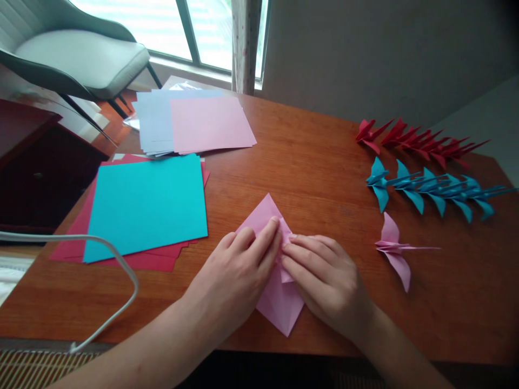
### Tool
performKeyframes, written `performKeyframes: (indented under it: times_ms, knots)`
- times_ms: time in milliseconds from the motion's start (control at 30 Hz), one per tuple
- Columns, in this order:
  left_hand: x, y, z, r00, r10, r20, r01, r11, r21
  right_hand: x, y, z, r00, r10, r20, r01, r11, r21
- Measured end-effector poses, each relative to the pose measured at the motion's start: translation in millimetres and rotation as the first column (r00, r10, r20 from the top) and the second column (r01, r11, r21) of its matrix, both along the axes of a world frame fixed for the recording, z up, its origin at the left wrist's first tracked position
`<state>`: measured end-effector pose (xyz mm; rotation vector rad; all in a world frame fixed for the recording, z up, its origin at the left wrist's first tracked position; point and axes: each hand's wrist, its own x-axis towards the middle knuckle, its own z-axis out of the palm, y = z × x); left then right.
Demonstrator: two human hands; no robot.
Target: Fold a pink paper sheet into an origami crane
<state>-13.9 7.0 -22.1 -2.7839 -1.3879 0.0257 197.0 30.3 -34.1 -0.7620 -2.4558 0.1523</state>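
Note:
A pink folded paper (279, 302), kite-shaped, lies on the wooden table (316, 162) near its front edge. My left hand (239, 270) presses on its left side with fingers together, fingertips at the centre crease. My right hand (324, 275) presses on its right side, fingers laid close and meeting the left fingertips. Much of the paper's middle is hidden under both hands. A finished pink paper crane (395, 249) lies just right of my right hand.
A teal sheet (148, 208) on red sheets (73, 248) lies at left, with pink paper (208, 124) and pale blue paper (152, 121) behind. Rows of red cranes (421, 140) and blue cranes (433, 192) sit at right. A white cable (121, 265) loops at left. A grey chair (77, 59) stands beyond.

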Motion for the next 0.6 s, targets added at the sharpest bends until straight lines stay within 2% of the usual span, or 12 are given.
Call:
performKeyframes:
  times_ms: [467, 600]
  knots:
    - [0.4, 0.3, 1.8, 1.0, -0.003, -0.017, 0.002, 1.0, -0.007, 1.6, -2.0, -1.7, 0.999, 0.021, -0.027, -0.021, 1.0, 0.005]
    - [0.3, 0.7, 3.4, 1.0, -0.001, -0.018, 0.001, 1.0, 0.003, 3.5, -2.2, 2.3, 0.995, 0.022, -0.096, -0.032, 0.994, -0.109]
